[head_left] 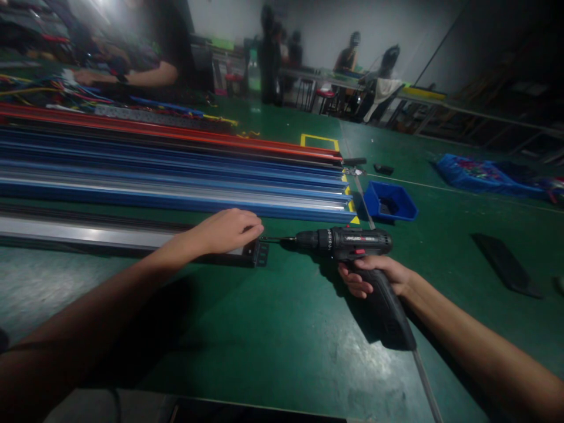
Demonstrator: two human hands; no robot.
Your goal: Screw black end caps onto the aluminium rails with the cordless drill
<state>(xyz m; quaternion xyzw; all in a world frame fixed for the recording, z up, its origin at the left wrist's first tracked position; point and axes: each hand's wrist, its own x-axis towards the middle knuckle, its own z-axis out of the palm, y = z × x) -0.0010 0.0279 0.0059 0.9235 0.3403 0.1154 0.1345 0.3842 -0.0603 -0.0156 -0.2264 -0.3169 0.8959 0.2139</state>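
Green tabletop spreads beneath our hands. We have the right hand closed around the grip of a black drill, its bit pointing at our left fingertips. Our left hand lies over the end of a dark rail, fingers loosely curled; whether they pinch anything, we cannot tell. Beyond those fingers we see blue rails, with a blue bin past the drill, then orange rails and a seated person.
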